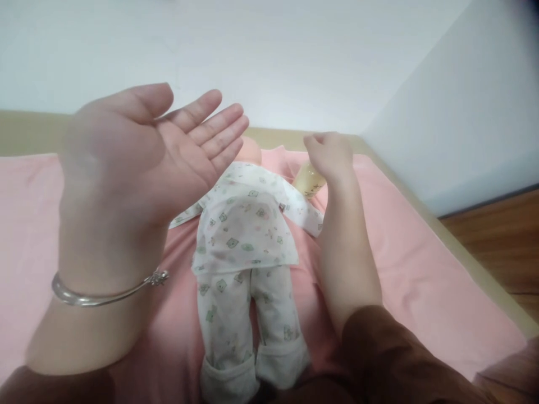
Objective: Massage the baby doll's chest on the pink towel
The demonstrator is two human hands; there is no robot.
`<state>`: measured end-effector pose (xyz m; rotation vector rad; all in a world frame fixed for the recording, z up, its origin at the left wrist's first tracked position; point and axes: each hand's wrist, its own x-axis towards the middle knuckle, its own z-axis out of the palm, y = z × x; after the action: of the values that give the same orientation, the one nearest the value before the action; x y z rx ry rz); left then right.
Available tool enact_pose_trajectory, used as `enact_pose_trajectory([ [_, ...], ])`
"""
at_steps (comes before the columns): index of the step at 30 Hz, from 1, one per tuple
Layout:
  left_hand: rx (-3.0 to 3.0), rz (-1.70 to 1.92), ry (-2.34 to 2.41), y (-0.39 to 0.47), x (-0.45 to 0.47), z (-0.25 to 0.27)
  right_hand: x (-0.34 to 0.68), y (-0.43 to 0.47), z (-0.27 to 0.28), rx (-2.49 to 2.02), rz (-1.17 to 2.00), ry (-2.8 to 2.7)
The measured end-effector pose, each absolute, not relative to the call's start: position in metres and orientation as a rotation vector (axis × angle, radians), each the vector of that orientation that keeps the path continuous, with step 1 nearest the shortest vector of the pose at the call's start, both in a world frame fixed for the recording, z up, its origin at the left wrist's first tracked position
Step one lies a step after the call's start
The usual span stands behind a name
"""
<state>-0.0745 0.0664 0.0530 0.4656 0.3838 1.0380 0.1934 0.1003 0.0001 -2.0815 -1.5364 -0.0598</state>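
Observation:
My left hand is raised close to the camera, palm up, fingers stretched out and nothing in it. A silver bangle circles that wrist. Farther back on the right, my right hand is closed around the upper end of a translucent yellowish bottle with dark lettering. The bottle is tilted, and its upper end is hidden by the fingers. Between my arms a baby doll lies on its back in a white long-sleeved top and trousers with small green prints. My left hand partly covers the view of its head.
A pink sheet with wrinkles covers the padded surface under the doll. Its beige border runs along the back and right side. White walls rise behind and at right. Brown wooden flooring shows at far right.

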Motion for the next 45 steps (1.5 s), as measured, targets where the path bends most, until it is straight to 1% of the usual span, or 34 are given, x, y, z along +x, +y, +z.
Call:
enact_pose_trajectory([
  [7,0.408,1.020,0.305,0.073,-0.081,0.045,0.199,0.103,-0.010,-2.023,-0.183,-1.597],
  [19,0.437,1.039,0.319,0.072,-0.080,0.047,0.203,0.107,0.004,-2.165,-0.086,-1.639],
  [24,0.455,1.057,0.340,0.071,-0.078,0.048,0.202,0.108,0.001,-2.169,-0.160,-1.694],
  [31,0.470,1.111,0.514,0.059,-0.063,0.059,0.204,0.104,-0.009,-2.101,-0.215,-1.724],
  [38,0.433,0.984,0.585,0.049,-0.048,0.059,0.204,0.102,-0.011,-2.061,-0.353,-1.830],
  [45,0.469,1.015,0.564,0.048,-0.055,0.062,0.199,0.102,-0.003,-2.174,-0.255,-1.815],
])
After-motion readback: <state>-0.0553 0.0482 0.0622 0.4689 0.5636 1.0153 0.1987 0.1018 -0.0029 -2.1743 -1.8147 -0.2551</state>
